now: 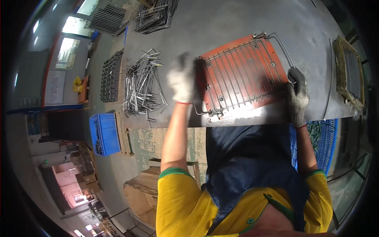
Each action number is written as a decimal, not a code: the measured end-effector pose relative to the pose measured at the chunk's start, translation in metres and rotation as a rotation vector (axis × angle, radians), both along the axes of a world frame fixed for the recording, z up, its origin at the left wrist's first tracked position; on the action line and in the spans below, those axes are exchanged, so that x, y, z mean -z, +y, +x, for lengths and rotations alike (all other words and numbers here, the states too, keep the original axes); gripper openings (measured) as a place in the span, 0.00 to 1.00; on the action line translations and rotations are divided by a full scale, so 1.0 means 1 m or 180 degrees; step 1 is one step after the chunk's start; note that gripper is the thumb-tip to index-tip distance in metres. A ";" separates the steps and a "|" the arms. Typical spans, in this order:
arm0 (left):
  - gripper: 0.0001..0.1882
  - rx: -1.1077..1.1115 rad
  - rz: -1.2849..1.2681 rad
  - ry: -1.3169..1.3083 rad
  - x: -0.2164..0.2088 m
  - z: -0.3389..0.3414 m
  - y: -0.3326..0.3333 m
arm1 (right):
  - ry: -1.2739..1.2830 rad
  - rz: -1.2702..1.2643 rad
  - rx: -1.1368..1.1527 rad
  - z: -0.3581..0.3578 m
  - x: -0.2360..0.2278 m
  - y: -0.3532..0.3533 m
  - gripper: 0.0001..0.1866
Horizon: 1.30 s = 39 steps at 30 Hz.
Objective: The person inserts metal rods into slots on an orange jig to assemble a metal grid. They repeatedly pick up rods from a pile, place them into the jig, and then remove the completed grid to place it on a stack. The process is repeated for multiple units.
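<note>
On the grey metal table lies a red plate [253, 75] with small metal brackets, like a jig. Parallel metal wires form a wire rack [233, 73] across it, with a bent wire loop [283, 46] at its right side. My right hand [299, 94], in a grey-white work glove, is closed on the near end of that loop at the plate's right edge. My left hand [182, 81], also gloved, hovers beside the plate's left edge, smeared by motion; its fingers cannot be made out. A loose pile of bent metal rods [144, 85] lies left of it.
Stacked wire frames [156, 15] lie at the table's far left. A wooden-edged box [349, 73] of thin rods stands at the right. Beyond the table's left side are a blue bin [106, 134], dark round parts [111, 77] and a cardboard box [142, 193]. A blue basket [325, 142] sits below the right edge.
</note>
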State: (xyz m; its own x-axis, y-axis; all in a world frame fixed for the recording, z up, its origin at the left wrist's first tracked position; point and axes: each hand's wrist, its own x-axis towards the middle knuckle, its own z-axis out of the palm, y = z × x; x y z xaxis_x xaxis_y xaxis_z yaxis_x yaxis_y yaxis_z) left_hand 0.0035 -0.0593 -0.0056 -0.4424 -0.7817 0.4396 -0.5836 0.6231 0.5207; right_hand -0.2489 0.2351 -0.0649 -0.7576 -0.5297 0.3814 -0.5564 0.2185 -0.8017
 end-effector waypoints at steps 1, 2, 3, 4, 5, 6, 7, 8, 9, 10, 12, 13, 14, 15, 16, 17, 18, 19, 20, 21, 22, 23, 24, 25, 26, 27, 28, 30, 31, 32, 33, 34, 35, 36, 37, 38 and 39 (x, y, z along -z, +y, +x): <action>0.13 -0.0561 0.0543 0.0664 0.008 0.032 -0.029 | 0.0028 -0.0038 -0.0049 0.001 0.000 -0.001 0.24; 0.14 -0.1130 0.0961 0.1480 0.013 0.067 -0.057 | -0.0023 -0.0006 -0.0078 0.004 -0.003 -0.002 0.24; 0.16 -0.1547 0.0494 0.1037 0.010 0.092 -0.073 | -0.0050 0.0041 -0.0072 0.004 -0.005 -0.003 0.24; 0.18 -0.1766 0.0441 0.0298 0.018 0.137 -0.092 | -0.0090 0.0072 -0.0101 0.005 -0.007 -0.005 0.24; 0.22 -0.1965 0.0433 -0.0396 0.014 0.132 -0.081 | -0.0067 0.0100 -0.0059 0.003 -0.005 -0.003 0.24; 0.27 -0.2147 0.0415 -0.1097 0.009 0.126 -0.073 | -0.0046 0.0127 -0.0017 0.001 -0.001 -0.001 0.23; 0.27 -0.1896 0.0668 -0.1322 0.012 0.135 -0.076 | -0.0030 0.0142 -0.0024 0.001 0.001 -0.001 0.23; 0.27 -0.1638 0.0917 -0.1544 0.014 0.143 -0.080 | -0.0235 -0.0005 -0.0074 0.001 0.003 -0.002 0.23; 0.26 -0.1583 0.0912 -0.1307 0.017 0.149 -0.083 | -0.0443 -0.0151 -0.0126 0.001 0.006 -0.004 0.23; 0.25 -0.1578 0.1113 -0.1098 0.016 0.146 -0.084 | -0.0630 -0.0273 -0.0152 0.001 0.009 -0.004 0.22; 0.24 -0.1565 0.1506 -0.0683 0.010 0.146 -0.089 | -0.0577 -0.0180 -0.0108 0.000 0.010 -0.003 0.22; 0.24 -0.1438 0.1507 -0.0684 0.006 0.149 -0.095 | -0.0557 -0.0140 -0.0097 0.000 0.009 -0.004 0.22; 0.24 -0.1480 0.1553 -0.0851 0.000 0.151 -0.092 | -0.0550 -0.0108 -0.0106 -0.001 0.008 -0.003 0.22; 0.24 -0.1440 0.1503 -0.0915 0.000 0.157 -0.098 | -0.0544 -0.0079 -0.0114 -0.001 0.007 -0.003 0.22; 0.24 -0.1407 0.1452 -0.0986 -0.004 0.160 -0.101 | -0.0546 -0.0048 -0.0126 0.001 0.003 -0.005 0.22; 0.24 -0.1459 0.1309 -0.0992 -0.006 0.163 -0.100 | -0.0668 0.0020 -0.0160 0.002 -0.003 -0.005 0.22; 0.24 -0.1510 0.1163 -0.1001 -0.010 0.165 -0.100 | -0.0792 0.0087 -0.0192 0.001 -0.013 -0.003 0.22; 0.23 -0.1549 0.1020 -0.1009 -0.018 0.162 -0.096 | -0.0913 0.0157 -0.0212 0.000 -0.020 -0.003 0.22; 0.22 -0.1781 0.1001 -0.0850 -0.028 0.160 -0.089 | -0.1424 -0.0359 -0.0190 -0.002 -0.023 -0.006 0.22; 0.20 -0.1856 0.0661 -0.0867 -0.037 0.168 -0.088 | -0.0972 -0.0459 -0.0115 -0.002 -0.030 -0.004 0.22; 0.14 -0.1673 0.1263 0.0050 -0.034 0.189 -0.095 | -0.0517 -0.0530 -0.0030 0.002 -0.046 -0.002 0.23; 0.11 -0.1154 0.1789 0.1502 -0.065 0.147 -0.060 | -0.0431 -0.1001 0.0070 -0.009 -0.049 0.006 0.26; 0.09 -0.1075 0.1961 0.1894 -0.083 0.135 -0.045 | -0.0280 -0.0207 -0.0118 -0.009 -0.049 0.014 0.26; 0.12 -0.0407 0.2211 0.2451 -0.081 0.139 -0.041 | -0.0165 0.0584 -0.0325 -0.001 -0.050 0.016 0.27; 0.14 -0.0307 0.2418 0.2660 -0.088 0.117 -0.020 | 0.0482 0.1078 -0.0874 0.016 -0.060 0.007 0.28; 0.15 0.0116 0.2641 0.2866 -0.087 0.097 0.001 | 0.1162 0.1399 -0.1427 0.034 -0.074 -0.002 0.28; 0.15 0.0593 0.2863 0.3073 -0.081 0.073 0.021 | -0.1047 0.1074 -0.2155 0.059 -0.070 -0.014 0.25; 0.15 0.0897 0.3313 0.3420 -0.057 0.047 0.050 | -0.3067 0.0915 -0.2555 0.108 -0.070 -0.040 0.24; 0.15 0.0833 0.3665 0.3265 -0.062 0.031 0.074 | -0.2862 0.0499 -0.2514 0.119 -0.063 -0.046 0.22; 0.14 0.0755 0.4025 0.3077 -0.069 0.021 0.091 | -0.2627 0.0078 -0.2458 0.129 -0.056 -0.050 0.21; 0.13 0.0764 0.4156 0.2967 -0.063 0.019 0.093 | -0.2361 -0.0309 -0.2391 0.138 -0.049 -0.054 0.21; 0.12 0.0743 0.4257 0.2857 -0.057 0.022 0.093 | -0.3090 0.0029 -0.2237 0.136 -0.072 -0.052 0.20; 0.10 0.0745 0.4349 0.2744 -0.053 0.022 0.091 | -0.3801 0.0342 -0.1962 0.134 -0.096 -0.049 0.19; 0.10 0.0673 0.4325 0.2435 -0.052 0.021 0.089 | -0.3405 0.0584 -0.1808 0.138 -0.111 -0.051 0.19; 0.10 0.0582 0.4286 0.2143 -0.052 0.021 0.086 | -0.3004 0.0831 -0.1673 0.142 -0.119 -0.053 0.18; 0.10 0.0526 0.4256 0.1855 -0.050 0.016 0.081 | -0.1804 0.0880 -0.1825 0.144 -0.102 -0.053 0.17; 0.10 0.0560 0.3989 0.1327 -0.030 0.015 0.068 | -0.0599 0.0912 -0.1932 0.146 -0.069 -0.053 0.17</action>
